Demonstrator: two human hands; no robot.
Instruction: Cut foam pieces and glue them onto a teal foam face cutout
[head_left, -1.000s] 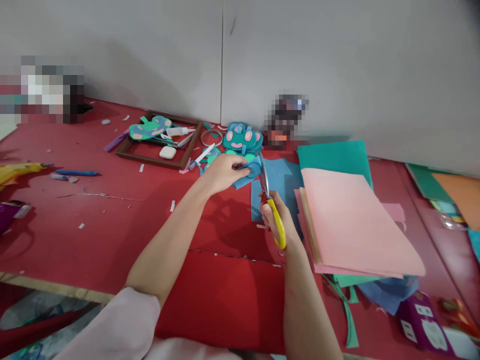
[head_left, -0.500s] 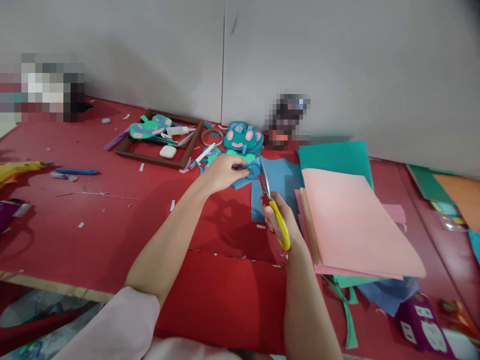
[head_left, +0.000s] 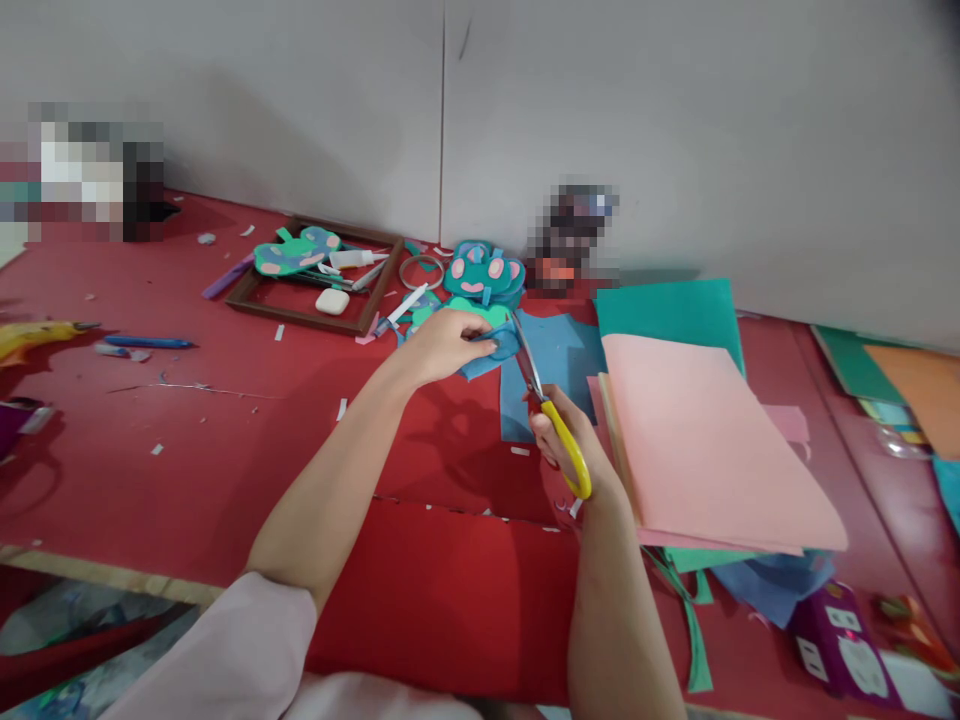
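My left hand pinches a small piece of blue felt above the red table. In my right hand are scissors with yellow handles, their blades pointing up and away from me at the right edge of that piece. Whether the blades touch the felt I cannot tell exactly. Under them lies a larger blue felt sheet. Just beyond my left hand is a pile of teal and green felt shapes with pink spots.
A brown wooden frame holds a felt shape, a glue bottle and a white eraser-like block. Pink sheets are stacked at right over green ones. A yellow glue gun, a blue pen and a purple power block lie around.
The scissors' handles have swung slightly right and my right hand has shifted a little that way. My left hand still holds the felt piece. The whole view has drifted slightly.
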